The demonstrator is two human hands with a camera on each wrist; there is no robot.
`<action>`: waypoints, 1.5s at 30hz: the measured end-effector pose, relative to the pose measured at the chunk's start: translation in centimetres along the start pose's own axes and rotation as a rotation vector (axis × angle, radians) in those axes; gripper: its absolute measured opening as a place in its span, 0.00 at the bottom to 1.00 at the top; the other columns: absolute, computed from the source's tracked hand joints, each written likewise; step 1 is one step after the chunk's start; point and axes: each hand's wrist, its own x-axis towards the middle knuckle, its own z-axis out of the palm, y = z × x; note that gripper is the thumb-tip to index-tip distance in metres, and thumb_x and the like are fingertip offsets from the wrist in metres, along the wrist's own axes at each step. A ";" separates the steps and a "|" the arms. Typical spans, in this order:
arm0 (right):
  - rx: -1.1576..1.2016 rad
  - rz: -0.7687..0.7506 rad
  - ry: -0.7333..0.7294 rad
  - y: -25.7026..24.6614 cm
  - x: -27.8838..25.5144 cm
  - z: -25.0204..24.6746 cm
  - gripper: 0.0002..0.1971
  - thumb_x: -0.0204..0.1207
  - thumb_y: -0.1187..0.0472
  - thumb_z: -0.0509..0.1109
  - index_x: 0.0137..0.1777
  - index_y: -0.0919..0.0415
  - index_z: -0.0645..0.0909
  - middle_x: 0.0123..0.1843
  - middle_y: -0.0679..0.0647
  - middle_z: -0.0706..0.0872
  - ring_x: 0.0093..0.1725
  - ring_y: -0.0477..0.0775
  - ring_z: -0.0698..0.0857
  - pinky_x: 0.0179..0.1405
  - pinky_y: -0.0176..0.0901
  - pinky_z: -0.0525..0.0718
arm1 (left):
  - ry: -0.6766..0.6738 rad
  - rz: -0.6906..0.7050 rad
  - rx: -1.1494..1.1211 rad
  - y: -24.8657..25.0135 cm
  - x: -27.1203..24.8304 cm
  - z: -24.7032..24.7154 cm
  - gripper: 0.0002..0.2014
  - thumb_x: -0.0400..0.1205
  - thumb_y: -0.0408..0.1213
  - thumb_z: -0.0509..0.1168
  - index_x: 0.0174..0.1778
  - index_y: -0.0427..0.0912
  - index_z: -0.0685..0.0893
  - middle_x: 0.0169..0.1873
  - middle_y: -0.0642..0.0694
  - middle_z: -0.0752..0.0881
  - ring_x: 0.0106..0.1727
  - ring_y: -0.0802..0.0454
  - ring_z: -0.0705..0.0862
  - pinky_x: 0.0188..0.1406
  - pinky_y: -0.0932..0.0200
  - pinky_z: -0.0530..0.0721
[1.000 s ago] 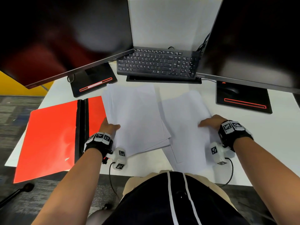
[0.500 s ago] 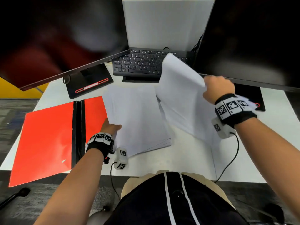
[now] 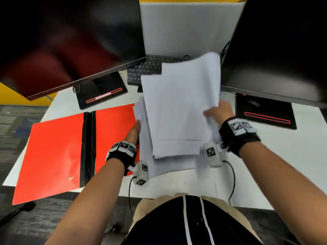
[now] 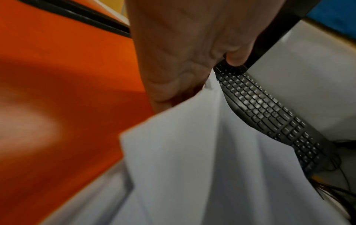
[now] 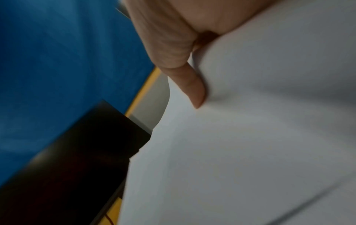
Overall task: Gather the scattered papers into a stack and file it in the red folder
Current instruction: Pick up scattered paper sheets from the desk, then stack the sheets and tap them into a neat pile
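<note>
1. The sheets (image 3: 180, 103) in my right grip (image 3: 219, 112) are plain white, lifted off the tabletop, their far edge curling up in front of the keyboard. They overlap the pile below.
2. The paper pile (image 3: 146, 138) under them is white too, lying flat on the tabletop, its edges fanned unevenly. My left grip (image 3: 133, 132) touches its left edge.
3. The red folder (image 3: 53, 152) lies open and flat, left of the pile, black spine down its middle. Its right flap runs under the pile's left edge.
</note>
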 end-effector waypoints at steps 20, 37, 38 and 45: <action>-0.374 0.008 -0.489 5.5 1.2 5.2 0.55 0.74 0.54 0.74 0.83 0.64 0.31 0.86 0.56 0.41 0.86 0.55 0.46 0.85 0.47 0.50 | 0.164 -0.072 0.250 2.4 2.4 2.0 0.34 0.74 0.42 0.74 0.75 0.35 0.73 0.73 0.38 0.76 0.71 0.38 0.76 0.54 0.52 0.72; 0.064 0.157 -0.233 5.5 2.8 4.6 0.41 0.78 0.64 0.69 0.84 0.60 0.47 0.82 0.60 0.63 0.80 0.57 0.67 0.79 0.48 0.66 | -0.010 0.240 0.132 2.1 1.2 2.3 0.19 0.79 0.25 0.67 0.67 0.37 0.81 0.62 0.34 0.86 0.64 0.34 0.84 0.67 0.33 0.78; 0.097 0.182 -0.218 5.3 3.0 4.3 0.40 0.77 0.65 0.69 0.84 0.60 0.50 0.79 0.61 0.68 0.76 0.58 0.72 0.76 0.49 0.70 | -0.052 0.257 0.061 1.9 0.9 2.1 0.19 0.78 0.25 0.66 0.66 0.39 0.81 0.61 0.34 0.87 0.63 0.34 0.85 0.65 0.30 0.79; 0.250 0.027 -0.132 2.2 2.7 2.5 0.22 0.67 0.72 0.69 0.63 0.68 0.77 0.62 0.65 0.85 0.59 0.65 0.86 0.62 0.56 0.84 | -0.131 0.490 -0.026 3.9 -1.9 2.3 0.23 0.79 0.22 0.65 0.71 0.33 0.75 0.63 0.35 0.85 0.62 0.37 0.85 0.67 0.39 0.80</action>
